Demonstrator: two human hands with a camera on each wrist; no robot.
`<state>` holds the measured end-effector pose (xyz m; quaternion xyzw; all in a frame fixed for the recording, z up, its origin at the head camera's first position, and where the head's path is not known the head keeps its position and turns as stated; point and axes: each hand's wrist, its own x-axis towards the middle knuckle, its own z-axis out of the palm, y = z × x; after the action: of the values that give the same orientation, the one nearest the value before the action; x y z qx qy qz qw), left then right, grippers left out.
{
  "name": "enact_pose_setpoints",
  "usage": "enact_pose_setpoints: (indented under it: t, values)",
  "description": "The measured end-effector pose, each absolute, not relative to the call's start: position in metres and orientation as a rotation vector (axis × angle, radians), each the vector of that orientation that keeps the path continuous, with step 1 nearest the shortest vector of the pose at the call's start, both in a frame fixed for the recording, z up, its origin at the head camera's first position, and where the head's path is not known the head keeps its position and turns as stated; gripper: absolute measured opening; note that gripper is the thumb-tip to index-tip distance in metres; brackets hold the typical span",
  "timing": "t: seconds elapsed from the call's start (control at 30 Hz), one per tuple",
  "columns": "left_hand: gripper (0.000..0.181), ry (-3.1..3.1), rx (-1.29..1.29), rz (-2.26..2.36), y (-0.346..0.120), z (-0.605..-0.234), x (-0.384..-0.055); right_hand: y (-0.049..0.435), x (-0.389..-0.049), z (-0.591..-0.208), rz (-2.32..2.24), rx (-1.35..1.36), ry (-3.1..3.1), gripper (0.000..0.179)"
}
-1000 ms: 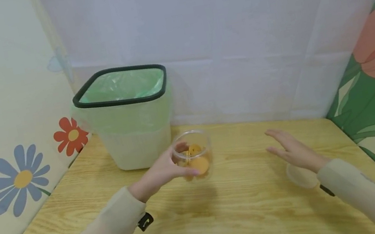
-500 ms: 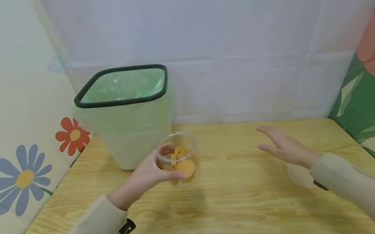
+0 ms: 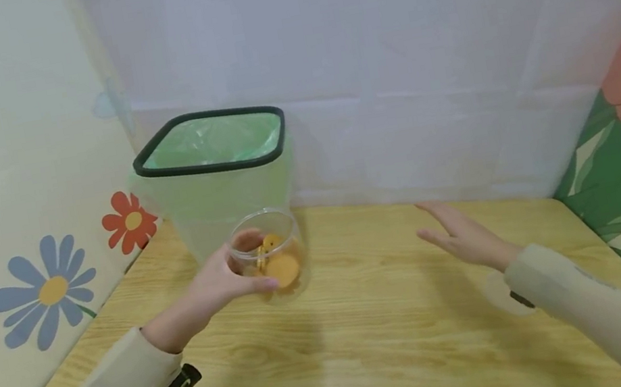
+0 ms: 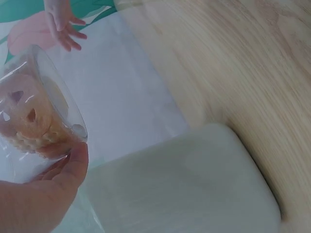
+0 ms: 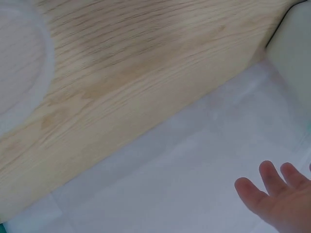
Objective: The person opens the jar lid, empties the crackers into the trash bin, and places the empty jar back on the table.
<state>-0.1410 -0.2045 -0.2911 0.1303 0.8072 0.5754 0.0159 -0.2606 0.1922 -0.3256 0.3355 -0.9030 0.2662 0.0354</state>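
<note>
My left hand (image 3: 212,288) grips a clear, round, open-topped container (image 3: 285,245) by its side, thumb in front and fingers round the back. Inside lie several orange-brown biscuits (image 3: 282,270), one with face-like cut-outs in the left wrist view, where the biscuits (image 4: 29,109) show through the clear wall. The container is held up in front of the bin (image 3: 228,200), overlapping its lower right side. My right hand (image 3: 469,239) hovers over the right side of the table with fingers extended and nothing in it; in the right wrist view its fingers (image 5: 272,182) are spread.
The bin has a black rim (image 3: 214,168) and a green liner bag (image 3: 215,139). A clear round lid (image 3: 503,295) lies flat on the wooden table (image 3: 385,345) beneath my right wrist. A white sheet (image 3: 389,71) hangs behind, with flower-patterned panels on both sides.
My left hand has carried the container of biscuits leftward and slightly up, nearer the bin. My right hand has shifted a little to the left and up, still holding nothing.
</note>
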Motion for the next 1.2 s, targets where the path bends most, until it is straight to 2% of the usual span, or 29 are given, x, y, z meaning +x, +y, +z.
enact_pose_setpoints:
  t: [0.4,1.2]
  values:
    - [0.072,2.634,0.330,1.731,-0.223,-0.272,-0.126,0.168,-0.264,-0.311,0.883,1.025,-2.775,0.060]
    - [0.073,2.842,0.181,1.488,-0.266,-0.250,-0.120,0.119,-0.268,-0.282,0.901,1.176,-2.733,0.060]
